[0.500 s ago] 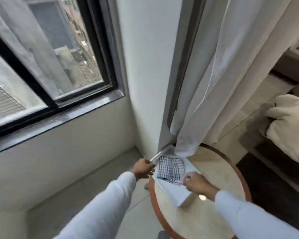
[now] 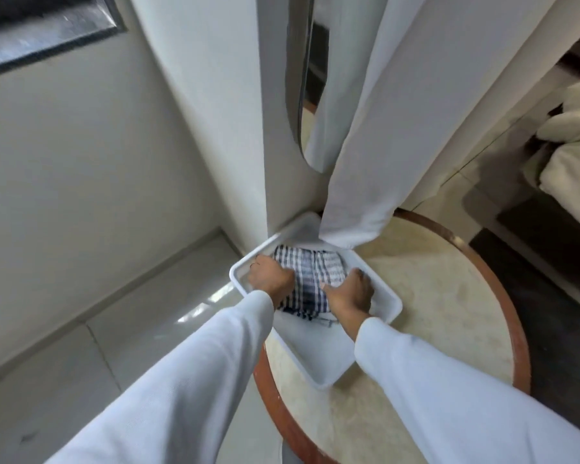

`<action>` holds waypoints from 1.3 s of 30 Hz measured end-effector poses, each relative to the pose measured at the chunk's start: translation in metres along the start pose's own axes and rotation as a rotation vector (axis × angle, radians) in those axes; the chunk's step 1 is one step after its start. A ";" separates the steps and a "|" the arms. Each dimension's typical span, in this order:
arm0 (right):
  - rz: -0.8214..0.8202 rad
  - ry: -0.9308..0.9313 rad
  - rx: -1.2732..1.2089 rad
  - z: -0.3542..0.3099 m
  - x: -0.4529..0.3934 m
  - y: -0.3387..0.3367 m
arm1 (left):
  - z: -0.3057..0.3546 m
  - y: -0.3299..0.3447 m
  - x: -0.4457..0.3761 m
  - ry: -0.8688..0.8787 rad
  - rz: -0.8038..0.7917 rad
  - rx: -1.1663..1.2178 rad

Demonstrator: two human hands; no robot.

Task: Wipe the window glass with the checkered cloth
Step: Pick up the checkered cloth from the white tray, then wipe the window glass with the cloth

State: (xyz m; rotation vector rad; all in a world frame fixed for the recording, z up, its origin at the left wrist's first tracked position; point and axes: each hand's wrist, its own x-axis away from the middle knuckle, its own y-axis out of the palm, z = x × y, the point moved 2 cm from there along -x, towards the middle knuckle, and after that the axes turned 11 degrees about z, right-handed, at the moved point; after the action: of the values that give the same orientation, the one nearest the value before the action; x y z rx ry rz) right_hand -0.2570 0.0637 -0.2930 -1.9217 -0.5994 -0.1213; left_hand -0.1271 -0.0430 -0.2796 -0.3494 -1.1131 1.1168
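The step in hand appears to be picking up the folded blue-and-white checkered cloth (image 2: 310,279), which lies in the far part of a white rectangular plastic tray (image 2: 318,356) on the round, wood-rimmed table (image 2: 449,296). The left hand (image 2: 270,277) rests on the cloth's left edge, the right hand (image 2: 349,294) on its right; whether the fingers are closed on it cannot be told. Next, the cloth must be gripped, lifted and carried to the window (image 2: 44,31), far left.

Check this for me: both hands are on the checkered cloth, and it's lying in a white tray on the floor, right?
Not quite. The head view shows the white tray sitting on the round table, not on the floor. The rest holds: the left hand and right hand are both on the checkered cloth inside it.
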 end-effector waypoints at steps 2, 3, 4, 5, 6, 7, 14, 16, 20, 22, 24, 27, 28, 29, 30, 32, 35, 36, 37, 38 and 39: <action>-0.007 0.020 -0.002 -0.001 -0.002 0.009 | -0.002 0.003 -0.007 0.031 -0.035 -0.011; -0.028 0.028 0.000 -0.003 -0.004 0.011 | -0.004 0.003 -0.010 0.044 -0.049 -0.014; -0.055 0.039 -0.005 -0.004 -0.005 0.011 | -0.006 0.000 -0.013 0.045 -0.060 -0.007; -0.084 0.051 -0.022 -0.007 -0.007 0.009 | -0.009 -0.006 -0.015 0.040 -0.076 -0.001; -0.109 0.060 -0.049 -0.010 -0.007 0.005 | -0.010 -0.013 -0.016 0.036 -0.093 0.005; -0.126 0.059 -0.072 -0.014 -0.007 0.001 | -0.011 -0.022 -0.018 0.023 -0.111 0.011; -0.245 -0.067 -0.239 -0.091 0.041 -0.070 | 0.004 -0.143 0.001 -0.077 -0.374 0.150; -0.354 -0.088 -0.292 -0.125 0.069 -0.098 | 0.010 -0.213 0.015 -0.069 -0.402 0.146; -0.499 -0.195 -0.435 -0.223 0.139 -0.157 | 0.028 -0.373 0.043 -0.023 -0.364 0.186; -0.530 -0.273 -0.491 -0.285 0.181 -0.191 | 0.040 -0.460 0.065 0.026 -0.280 0.206; -0.551 -0.356 -0.545 -0.345 0.224 -0.232 | 0.051 -0.541 0.091 0.077 -0.200 0.242; -0.556 -0.503 -0.651 -0.433 0.297 -0.305 | 0.057 -0.666 0.149 0.186 -0.095 0.346; -0.553 -0.549 -0.691 -0.454 0.319 -0.329 | 0.059 -0.698 0.169 0.237 -0.064 0.380; -0.563 -0.604 -0.735 -0.479 0.345 -0.357 | 0.059 -0.736 0.193 0.296 -0.027 0.412; -0.582 -0.655 -0.779 -0.501 0.371 -0.383 | 0.060 -0.770 0.216 0.356 0.009 0.453; -0.647 -0.764 -0.877 -0.541 0.421 -0.429 | 0.061 -0.832 0.261 0.491 0.094 0.571; -0.812 -0.835 -1.096 -0.587 0.489 -0.481 | 0.066 -0.898 0.319 0.684 0.313 0.727; -0.898 -0.863 -1.145 -0.601 0.510 -0.491 | 0.068 -0.915 0.335 0.740 0.428 0.787; -0.993 -0.900 -1.166 -0.613 0.531 -0.498 | 0.069 -0.929 0.349 0.796 0.553 0.855; -1.069 -0.935 -1.173 -0.623 0.547 -0.502 | 0.073 -0.937 0.360 0.853 0.670 0.921; -1.154 -0.946 -1.162 -0.633 0.562 -0.501 | 0.072 -0.946 0.369 0.899 0.797 0.961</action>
State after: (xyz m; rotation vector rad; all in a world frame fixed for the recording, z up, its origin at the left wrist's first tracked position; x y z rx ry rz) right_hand 0.1188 -0.1465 0.5919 -2.3221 -2.7018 -0.3370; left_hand 0.3199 -0.1786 0.6243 -0.4529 0.4586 1.7735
